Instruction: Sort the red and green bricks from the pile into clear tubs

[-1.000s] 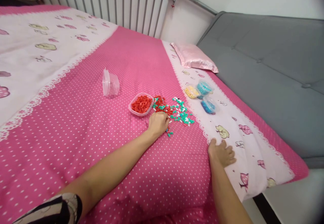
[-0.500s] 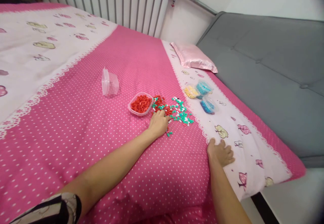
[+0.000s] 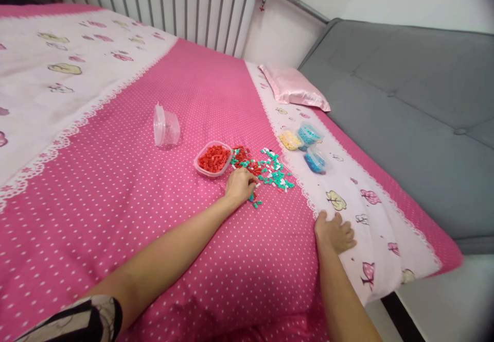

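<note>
My left hand (image 3: 240,185) is at the near side of a loose pile of small red pieces (image 3: 242,154), its fingers curled down and drawn together. What they pinch, if anything, is hidden behind the hand. Mixed green and white pieces (image 3: 276,172) lie scattered just to the right of the red ones. Touching the pile's left side stands a clear plastic tub (image 3: 197,166) filled with red pieces (image 3: 214,158). My right hand (image 3: 336,233) rests open on the white patterned strip of the bedspread, fingers spread, holding nothing.
A clear tub (image 3: 170,128) lies on its side at the left. Beyond the scattered pieces sit tubs of yellow pieces (image 3: 290,140), teal pieces (image 3: 309,135) and blue pieces (image 3: 315,161). Farther back are a pink pillow (image 3: 295,88) and a grey headboard (image 3: 409,105).
My left hand has shifted slightly within the near edge of the pile, its fingers drawn closer together. The right hand stays in place on the bedspread.
</note>
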`<act>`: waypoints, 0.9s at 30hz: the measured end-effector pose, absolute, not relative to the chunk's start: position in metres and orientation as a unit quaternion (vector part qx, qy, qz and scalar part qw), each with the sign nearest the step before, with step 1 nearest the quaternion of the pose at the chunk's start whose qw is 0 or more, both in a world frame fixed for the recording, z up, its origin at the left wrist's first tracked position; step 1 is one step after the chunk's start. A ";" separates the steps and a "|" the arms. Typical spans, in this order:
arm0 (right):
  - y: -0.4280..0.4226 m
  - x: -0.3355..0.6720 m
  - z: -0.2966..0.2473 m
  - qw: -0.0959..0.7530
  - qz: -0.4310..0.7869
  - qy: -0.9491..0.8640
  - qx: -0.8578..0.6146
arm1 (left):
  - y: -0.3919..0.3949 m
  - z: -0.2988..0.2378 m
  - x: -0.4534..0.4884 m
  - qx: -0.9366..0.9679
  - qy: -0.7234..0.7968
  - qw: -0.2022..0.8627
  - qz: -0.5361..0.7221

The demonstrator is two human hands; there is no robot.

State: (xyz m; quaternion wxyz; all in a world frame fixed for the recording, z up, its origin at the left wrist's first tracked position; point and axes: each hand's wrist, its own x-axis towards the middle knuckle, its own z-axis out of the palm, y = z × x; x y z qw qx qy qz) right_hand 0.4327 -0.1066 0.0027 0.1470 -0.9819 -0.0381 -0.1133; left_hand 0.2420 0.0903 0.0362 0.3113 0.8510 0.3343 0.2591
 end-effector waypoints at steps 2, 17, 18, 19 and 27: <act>-0.107 0.433 0.003 0.148 -0.114 -0.037 -0.982 | 0.091 0.037 0.242 0.830 0.334 0.345 0.283; -0.107 0.434 0.001 0.140 -0.116 -0.040 -0.983 | 0.090 0.059 0.246 0.496 0.317 0.726 0.356; -0.107 0.434 0.002 0.140 -0.116 -0.039 -0.983 | 0.090 0.060 0.246 0.476 0.316 0.743 0.349; -0.107 0.434 0.002 0.141 -0.115 -0.039 -0.982 | 0.091 0.062 0.246 0.460 0.315 0.756 0.343; -0.105 0.431 0.005 0.141 -0.110 -0.035 -0.983 | 0.097 0.068 0.242 0.482 0.308 0.762 0.304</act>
